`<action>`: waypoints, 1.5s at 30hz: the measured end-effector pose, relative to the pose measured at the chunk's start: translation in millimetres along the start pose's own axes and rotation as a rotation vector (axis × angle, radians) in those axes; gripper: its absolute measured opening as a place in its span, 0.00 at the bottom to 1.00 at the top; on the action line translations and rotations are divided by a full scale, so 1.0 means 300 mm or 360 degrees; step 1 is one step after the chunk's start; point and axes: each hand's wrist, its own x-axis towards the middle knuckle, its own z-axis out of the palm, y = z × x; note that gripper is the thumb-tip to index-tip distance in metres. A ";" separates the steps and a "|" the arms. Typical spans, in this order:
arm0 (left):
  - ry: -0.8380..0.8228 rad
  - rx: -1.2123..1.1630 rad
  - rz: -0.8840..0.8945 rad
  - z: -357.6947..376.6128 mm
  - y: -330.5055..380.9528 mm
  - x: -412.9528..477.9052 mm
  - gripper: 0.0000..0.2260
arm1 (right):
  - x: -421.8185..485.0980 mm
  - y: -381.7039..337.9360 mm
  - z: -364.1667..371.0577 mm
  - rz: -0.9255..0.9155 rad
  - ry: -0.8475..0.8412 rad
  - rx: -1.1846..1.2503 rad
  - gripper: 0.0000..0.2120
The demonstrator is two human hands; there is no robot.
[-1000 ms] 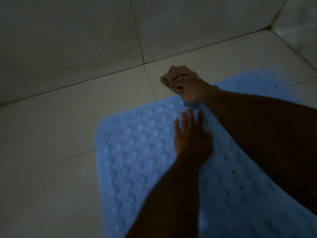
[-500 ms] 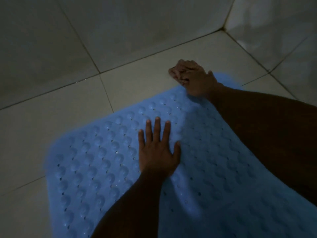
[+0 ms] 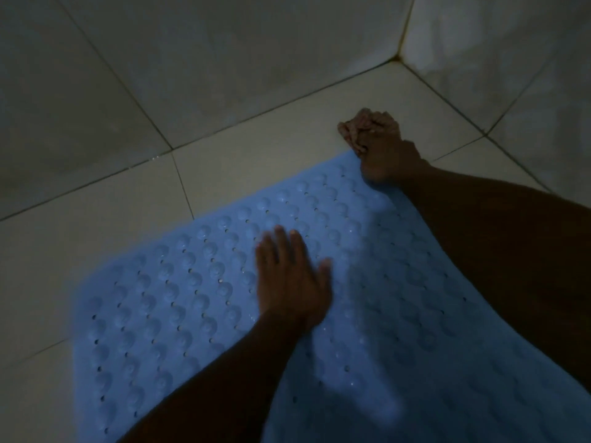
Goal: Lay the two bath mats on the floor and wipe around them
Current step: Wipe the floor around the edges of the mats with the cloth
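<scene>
A light blue bath mat [image 3: 166, 298] with rows of round bumps and small holes lies flat on the pale tiled floor. My left hand [image 3: 292, 279] presses on the mat's middle, palm down, fingers straight. My right hand [image 3: 380, 148] grips a bunched brownish cloth [image 3: 353, 132] on the floor tile just past the mat's far edge. My right forearm crosses over the mat's right part and hides it. Only one mat is in view.
The tiled wall [image 3: 224, 59] rises right behind the cloth, and a second wall [image 3: 511, 59] meets it at a corner at the upper right. Bare floor tiles [image 3: 48, 251] with dark grout lines lie to the left of the mat.
My right hand has slid the cloth to the right along the mat's far edge toward the wall corner. My left hand has stayed flat on the mat.
</scene>
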 end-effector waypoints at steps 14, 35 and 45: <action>0.0100 -0.0048 0.0285 0.157 0.395 -0.022 0.34 | -0.083 0.244 -0.027 0.0187 0.0047 -0.0028 0.33; -0.0042 0.0106 0.0360 0.176 0.441 -0.092 0.34 | -1.013 0.373 0.004 0.0640 -0.0003 0.0305 0.33; -0.0162 0.0058 0.0758 0.299 0.629 -0.477 0.42 | -1.220 0.418 0.034 0.0604 -0.0150 0.0241 0.34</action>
